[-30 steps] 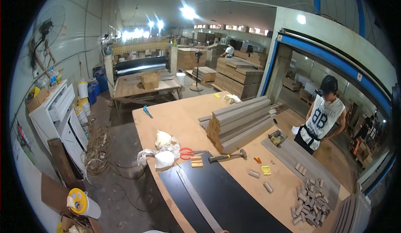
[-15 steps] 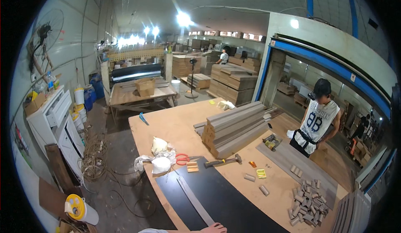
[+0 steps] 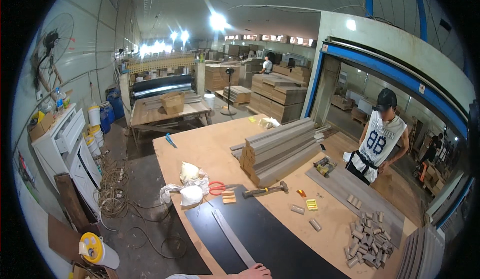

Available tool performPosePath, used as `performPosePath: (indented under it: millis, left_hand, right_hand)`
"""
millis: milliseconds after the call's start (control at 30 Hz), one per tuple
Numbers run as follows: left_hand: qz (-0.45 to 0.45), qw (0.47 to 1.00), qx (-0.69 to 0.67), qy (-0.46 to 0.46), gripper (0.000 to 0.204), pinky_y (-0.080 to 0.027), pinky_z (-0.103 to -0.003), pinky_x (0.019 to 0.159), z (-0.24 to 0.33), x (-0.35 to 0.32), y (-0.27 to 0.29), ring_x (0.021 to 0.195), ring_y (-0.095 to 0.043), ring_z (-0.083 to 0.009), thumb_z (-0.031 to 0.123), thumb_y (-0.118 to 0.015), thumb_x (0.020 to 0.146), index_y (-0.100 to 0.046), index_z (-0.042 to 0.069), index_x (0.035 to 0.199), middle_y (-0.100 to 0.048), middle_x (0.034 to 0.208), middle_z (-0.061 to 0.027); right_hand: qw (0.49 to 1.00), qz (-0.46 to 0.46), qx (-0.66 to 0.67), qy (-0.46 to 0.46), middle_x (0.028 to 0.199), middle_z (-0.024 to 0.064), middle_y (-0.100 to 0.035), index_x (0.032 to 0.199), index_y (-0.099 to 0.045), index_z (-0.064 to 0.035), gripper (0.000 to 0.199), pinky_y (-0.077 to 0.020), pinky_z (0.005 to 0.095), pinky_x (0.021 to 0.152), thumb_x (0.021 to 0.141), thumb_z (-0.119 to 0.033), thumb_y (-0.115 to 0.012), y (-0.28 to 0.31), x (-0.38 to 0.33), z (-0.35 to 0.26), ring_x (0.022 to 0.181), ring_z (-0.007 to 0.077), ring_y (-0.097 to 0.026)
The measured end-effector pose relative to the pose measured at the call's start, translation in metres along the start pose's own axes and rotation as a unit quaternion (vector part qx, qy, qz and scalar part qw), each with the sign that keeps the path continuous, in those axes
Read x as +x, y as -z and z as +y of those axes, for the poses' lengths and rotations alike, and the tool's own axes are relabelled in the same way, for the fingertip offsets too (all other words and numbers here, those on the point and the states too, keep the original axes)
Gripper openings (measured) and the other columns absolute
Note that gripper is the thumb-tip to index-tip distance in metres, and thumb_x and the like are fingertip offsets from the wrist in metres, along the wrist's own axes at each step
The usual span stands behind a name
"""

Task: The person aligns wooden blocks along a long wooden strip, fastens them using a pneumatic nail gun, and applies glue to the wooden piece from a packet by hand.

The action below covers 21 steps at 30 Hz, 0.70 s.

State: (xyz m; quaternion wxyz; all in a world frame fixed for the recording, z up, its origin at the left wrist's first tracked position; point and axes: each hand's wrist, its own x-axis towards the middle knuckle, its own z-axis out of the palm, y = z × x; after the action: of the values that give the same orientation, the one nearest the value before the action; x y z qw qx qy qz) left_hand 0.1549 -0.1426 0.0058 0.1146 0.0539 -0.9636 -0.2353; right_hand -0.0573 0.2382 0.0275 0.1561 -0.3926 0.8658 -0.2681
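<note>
My left hand [image 3: 255,272] comes in at the bottom edge, its forearm reaching from the left. Its fingers are curled over the near end of a long, narrow grey wood-grain strip [image 3: 231,236]. That strip lies on a dark, glossy sheet [image 3: 270,239] on the workbench [image 3: 200,149]. Just past the sheet's far edge are red-handled scissors [image 3: 216,188], a small light wooden block [image 3: 229,197] and a hammer [image 3: 265,190]. My right hand is out of view.
White plastic bags [image 3: 192,193] sit at the bench's left edge. Stacked grey profiles [image 3: 280,151] lie mid-bench, with a heap of short cut pieces [image 3: 369,241] at right. A power tool [image 3: 325,167] rests near a co-worker [image 3: 382,139]. Cables [image 3: 114,191] coil on the floor.
The view has shifted slightly. My left hand stays at the near end of the strip, a touch higher in the picture. The co-worker's body has moved a little.
</note>
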Motion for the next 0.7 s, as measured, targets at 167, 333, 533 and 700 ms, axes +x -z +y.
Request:
performPosePath:
  millis: [167,333,533,700]
  left_hand:
    - [0.016,0.996,0.027,0.082,0.052,-0.032,-0.055,0.123,0.002,-0.016,0.009,0.138,-0.053,-0.0302,0.048,-0.07,0.1,-0.062,0.014,0.138,-0.059,0.139,-0.0108]
    - [0.175,0.952,0.018,0.252,0.052,-0.04,-0.053,0.117,-0.022,-0.048,-0.001,0.134,-0.055,-0.0361,0.042,-0.075,0.094,-0.064,0.014,0.137,-0.058,0.142,-0.0131]
    - [0.333,0.871,-0.085,0.35,0.057,-0.05,-0.049,0.108,-0.033,-0.048,-0.006,0.124,-0.061,-0.0403,0.023,-0.081,0.089,-0.059,0.003,0.138,-0.062,0.134,-0.0217]
    - [0.387,0.622,-0.508,0.454,0.064,-0.056,-0.043,0.099,-0.044,-0.035,-0.014,0.119,-0.067,-0.0279,0.042,-0.069,0.103,-0.048,0.002,0.148,-0.067,0.133,-0.0161]
  right_hand:
    - [0.998,0.044,-0.036,0.009,0.111,0.0182,-0.071,0.109,-0.075,-0.0091,0.042,-0.0523,0.0519,0.098,0.073,-0.024,-0.091,-0.007,-0.011,0.027,0.108,0.0416,-0.065]
    - [0.996,0.051,-0.064,0.047,0.125,0.0182,-0.068,0.127,-0.07,-0.0115,0.053,-0.0491,0.0543,0.104,0.078,-0.026,-0.087,-0.003,0.0,-0.002,0.117,0.0429,-0.061]
    - [1.0,-0.01,0.023,0.017,0.118,0.0171,-0.069,0.121,-0.075,-0.0104,0.048,-0.0522,0.0508,0.1,0.077,-0.023,-0.09,-0.005,0.019,-0.017,0.113,0.0428,-0.064]
    - [0.971,-0.136,0.151,-0.124,0.123,0.0104,-0.074,0.132,-0.072,-0.0021,0.047,-0.0545,0.0357,0.1,0.09,-0.02,-0.086,0.026,0.008,0.002,0.113,0.0218,-0.069]
